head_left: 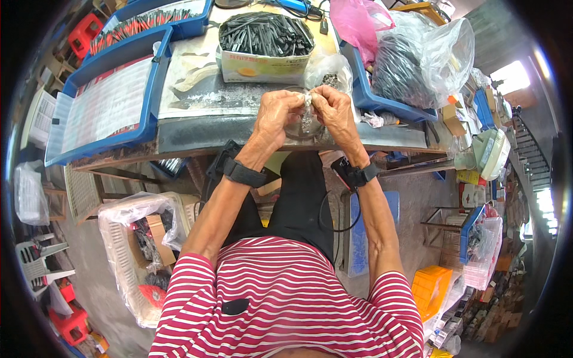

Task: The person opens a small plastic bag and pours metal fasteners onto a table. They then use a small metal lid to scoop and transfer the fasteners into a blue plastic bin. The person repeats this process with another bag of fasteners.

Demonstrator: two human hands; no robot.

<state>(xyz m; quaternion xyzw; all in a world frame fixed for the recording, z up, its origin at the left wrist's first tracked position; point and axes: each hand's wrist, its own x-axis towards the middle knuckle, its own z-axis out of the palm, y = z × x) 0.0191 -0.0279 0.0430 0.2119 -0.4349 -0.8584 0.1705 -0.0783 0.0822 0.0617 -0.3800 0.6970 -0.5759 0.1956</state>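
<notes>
Both my hands meet over the near edge of the worktable [197, 128]. My left hand [276, 113] and my right hand [334, 110] pinch a small clear plastic bag [308, 102] of little metal parts between their fingertips. The bag hangs down between my palms. Just behind my hands lies another clear bag [327, 71] of small grey parts. A cardboard box [262, 42] heaped with black strips stands farther back on the table. Black bands sit on both my wrists.
A blue tray [107, 107] with a white sheet lies at the table's left. Another blue bin [376, 98] with large clear bags of dark parts stands at the right. A white basket [134, 250] lined with plastic sits on the floor at my left; a yellow crate [433, 289] at my right.
</notes>
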